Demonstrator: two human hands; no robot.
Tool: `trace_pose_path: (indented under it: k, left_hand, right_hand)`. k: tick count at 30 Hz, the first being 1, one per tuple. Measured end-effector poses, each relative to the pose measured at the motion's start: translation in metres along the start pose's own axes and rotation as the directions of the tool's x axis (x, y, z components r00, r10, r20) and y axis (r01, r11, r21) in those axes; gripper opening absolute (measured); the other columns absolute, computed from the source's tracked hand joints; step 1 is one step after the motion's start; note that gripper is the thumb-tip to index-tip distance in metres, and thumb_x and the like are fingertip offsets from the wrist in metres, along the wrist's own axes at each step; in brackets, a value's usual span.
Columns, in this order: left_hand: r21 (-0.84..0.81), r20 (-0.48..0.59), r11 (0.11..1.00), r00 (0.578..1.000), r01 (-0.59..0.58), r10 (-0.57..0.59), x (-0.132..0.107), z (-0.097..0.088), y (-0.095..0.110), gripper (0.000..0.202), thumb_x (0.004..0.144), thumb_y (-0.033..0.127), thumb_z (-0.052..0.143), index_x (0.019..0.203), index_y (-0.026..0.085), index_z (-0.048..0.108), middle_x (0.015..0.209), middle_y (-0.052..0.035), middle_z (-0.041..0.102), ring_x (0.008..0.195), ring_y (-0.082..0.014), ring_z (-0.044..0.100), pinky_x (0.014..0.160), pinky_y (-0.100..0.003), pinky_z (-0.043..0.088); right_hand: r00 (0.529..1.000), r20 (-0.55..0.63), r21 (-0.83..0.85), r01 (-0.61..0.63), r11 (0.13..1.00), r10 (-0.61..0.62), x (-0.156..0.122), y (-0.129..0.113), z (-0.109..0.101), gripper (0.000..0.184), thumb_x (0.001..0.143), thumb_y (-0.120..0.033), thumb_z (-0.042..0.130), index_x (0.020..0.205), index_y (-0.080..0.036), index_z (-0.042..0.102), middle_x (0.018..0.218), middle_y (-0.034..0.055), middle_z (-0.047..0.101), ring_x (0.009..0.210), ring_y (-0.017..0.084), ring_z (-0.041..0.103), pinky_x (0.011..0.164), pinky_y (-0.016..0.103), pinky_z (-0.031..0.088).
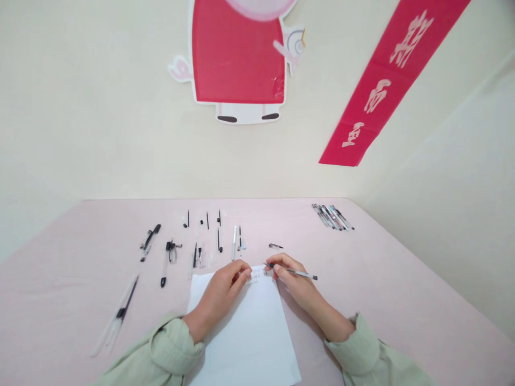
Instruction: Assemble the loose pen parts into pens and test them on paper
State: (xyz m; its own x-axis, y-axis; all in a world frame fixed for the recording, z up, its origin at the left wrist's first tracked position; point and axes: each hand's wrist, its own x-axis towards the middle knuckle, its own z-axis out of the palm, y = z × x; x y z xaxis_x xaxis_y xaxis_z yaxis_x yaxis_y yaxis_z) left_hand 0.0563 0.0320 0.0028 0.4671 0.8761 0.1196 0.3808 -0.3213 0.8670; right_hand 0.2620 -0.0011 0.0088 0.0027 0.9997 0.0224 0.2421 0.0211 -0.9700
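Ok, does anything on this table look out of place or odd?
Yes. Beyond the paper, loose pen parts lie scattered on the table: barrels, refills, caps. The pen bundle at far right lies tidy.

We see a sheet point(245, 332) of white paper, smooth and matt. The pen point(298, 273) looks like thin plastic with a dark tip. The table point(402, 289) has a pale pink, smooth, matt top. The sleeves point(169, 348) are soft green cloth, creased. The loose pen parts point(120, 311) look plastic, some clear, some black. The wall sticker point(237, 59) shines glossy; the banner point(386, 80) looks matt.
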Motion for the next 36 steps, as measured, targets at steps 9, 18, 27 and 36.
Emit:
trace_pose_path:
  k: [9,18,27,36]
  left_hand:
    - [0.055,0.062,0.998,0.998,0.001,-0.005,0.000,0.000,-0.001,0.031,0.094,0.040,0.039,0.081,0.022,0.061,0.073,-0.0005,0.062,0.070,-0.0183,0.056,0.066,-0.026,0.038]
    - [0.062,0.054,0.998,0.998,-0.016,0.013,-0.001,0.001,-0.003,0.031,0.093,0.040,0.039,0.082,0.022,0.062,0.073,-0.0008,0.063,0.069,-0.0182,0.056,0.066,-0.026,0.038]
    - [0.069,0.066,0.997,0.998,-0.020,0.015,0.001,0.002,-0.006,0.029,0.093,0.037,0.039,0.084,0.022,0.062,0.077,-0.0015,0.064,0.071,-0.0187,0.058,0.069,-0.026,0.040]
    - [0.086,0.057,0.996,0.998,-0.023,0.018,0.000,0.002,-0.006,0.028,0.093,0.036,0.040,0.084,0.022,0.062,0.076,-0.0003,0.064,0.070,-0.0179,0.057,0.066,-0.025,0.038]
  right_hand:
    - [0.995,-0.065,-0.254,0.052,0.966,-0.070,-0.006,0.004,0.011,0.012,0.081,-0.024,0.052,0.070,-0.022,0.048,0.062,-0.0045,0.047,0.060,0.013,0.044,0.058,0.025,0.033]
    - [0.996,-0.029,-0.340,0.066,0.938,-0.080,-0.007,0.004,0.012,0.015,0.084,-0.025,0.051,0.070,-0.022,0.046,0.062,-0.0046,0.046,0.059,0.013,0.044,0.058,0.026,0.032]
    - [0.996,-0.013,-0.337,0.082,0.938,-0.092,-0.007,0.004,0.012,0.014,0.083,-0.024,0.051,0.070,-0.022,0.047,0.061,-0.0045,0.047,0.059,0.013,0.045,0.058,0.026,0.032]
    - [0.995,-0.007,-0.349,0.088,0.933,-0.096,-0.008,0.007,0.010,0.015,0.084,-0.023,0.051,0.070,-0.022,0.046,0.062,-0.0046,0.046,0.059,0.013,0.044,0.058,0.025,0.031]
